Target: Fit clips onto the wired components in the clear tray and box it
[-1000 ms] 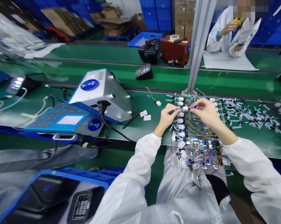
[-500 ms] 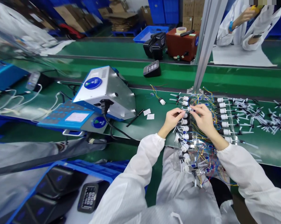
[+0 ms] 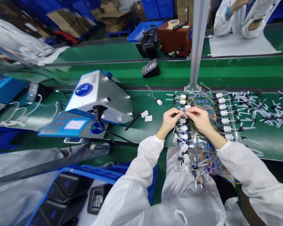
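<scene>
Over the left row of a clear plastic tray (image 3: 233, 125), my two hands meet fingertip to fingertip. My right hand (image 3: 200, 119) is closed in a pinch on a small white cylindrical part (image 3: 187, 107). The thumb and fingers of my left hand (image 3: 169, 121) press together at its near end; what lies between them is too small and covered to make out. Similar white parts with black collars (image 3: 184, 128) line both sides of the tray. Thin coloured wires and small circuit boards (image 3: 198, 101) lie between the rows, and the tray's near end overhangs my lap.
White strips with black pieces (image 3: 261, 106) are heaped to the right. One wired white part (image 3: 158, 102), two paper slips (image 3: 148, 118) and a black pen (image 3: 133, 121) lie left. Beyond are a blue-and-silver machine (image 3: 96, 97), a metal post (image 3: 197, 47) and a co-worker's arms (image 3: 231, 12).
The view has shifted slightly, moving the bench in the picture. My hands stay together at the tray's left row, with the fingertips drawn closer around the small part. The co-worker's hand across has risen.
</scene>
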`<action>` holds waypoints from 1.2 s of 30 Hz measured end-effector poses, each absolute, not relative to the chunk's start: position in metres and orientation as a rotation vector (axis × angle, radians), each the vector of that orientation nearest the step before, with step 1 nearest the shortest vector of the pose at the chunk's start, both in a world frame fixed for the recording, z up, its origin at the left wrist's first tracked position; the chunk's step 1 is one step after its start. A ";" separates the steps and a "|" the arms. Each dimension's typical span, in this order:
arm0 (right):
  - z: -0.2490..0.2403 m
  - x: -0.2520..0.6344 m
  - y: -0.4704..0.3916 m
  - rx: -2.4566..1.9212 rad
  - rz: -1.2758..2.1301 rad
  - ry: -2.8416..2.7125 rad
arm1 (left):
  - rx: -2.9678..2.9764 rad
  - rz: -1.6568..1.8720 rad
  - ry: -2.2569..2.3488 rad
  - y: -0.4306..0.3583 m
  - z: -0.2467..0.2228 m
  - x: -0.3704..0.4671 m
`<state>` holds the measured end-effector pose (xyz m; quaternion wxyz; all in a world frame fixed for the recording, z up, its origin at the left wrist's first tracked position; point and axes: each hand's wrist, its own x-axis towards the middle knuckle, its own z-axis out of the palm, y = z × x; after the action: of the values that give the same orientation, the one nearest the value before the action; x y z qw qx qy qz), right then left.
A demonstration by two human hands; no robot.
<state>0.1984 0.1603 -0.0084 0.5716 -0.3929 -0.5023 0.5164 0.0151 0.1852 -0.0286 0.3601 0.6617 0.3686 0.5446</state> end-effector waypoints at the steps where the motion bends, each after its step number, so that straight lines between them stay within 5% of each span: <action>1: -0.009 0.198 0.160 -0.928 1.214 -1.187 | 1.706 1.400 0.959 0.185 -0.029 0.015; 29: -0.012 0.200 0.155 -1.056 0.918 -1.494 | 1.807 1.388 1.028 0.179 -0.026 0.018; 36: -0.012 0.195 0.154 -1.008 1.071 -1.326 | 1.732 1.350 0.999 0.182 -0.026 0.012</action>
<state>0.1950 0.1543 -0.0118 0.5484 -0.4258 -0.5598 0.4523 0.0122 0.1818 -0.0261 0.3564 0.6709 0.3870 0.5226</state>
